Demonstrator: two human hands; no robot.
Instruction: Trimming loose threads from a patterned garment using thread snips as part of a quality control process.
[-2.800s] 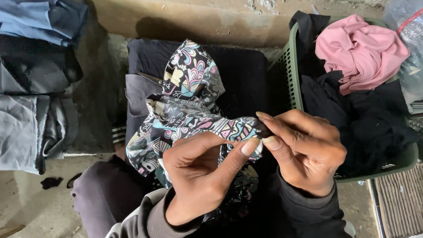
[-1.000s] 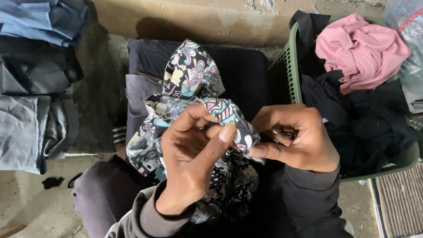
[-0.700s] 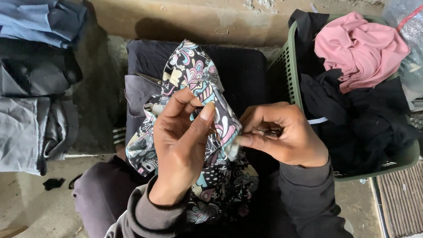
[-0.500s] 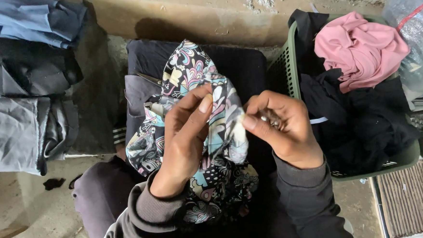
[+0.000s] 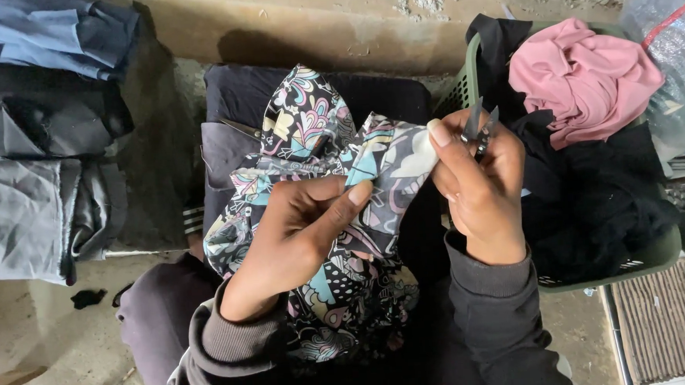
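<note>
The right hand (image 5: 479, 189) has risen, pinching small snips (image 5: 480, 127) just above its grip, while the left hand (image 5: 302, 234) keeps clutching the patterned garment (image 5: 316, 139), so an edge looks ready for trimming

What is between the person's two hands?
In the head view, a fold of the patterned fabric spans the gap: the left hand pinches it from below, and the right hand, also holding small snips, grips its edge.

A patterned garment (image 5: 336, 216) in black, teal, pink and white lies bunched over the lap, one edge lifted. Small metal snips (image 5: 478, 123) point upward just beside that edge.
</note>
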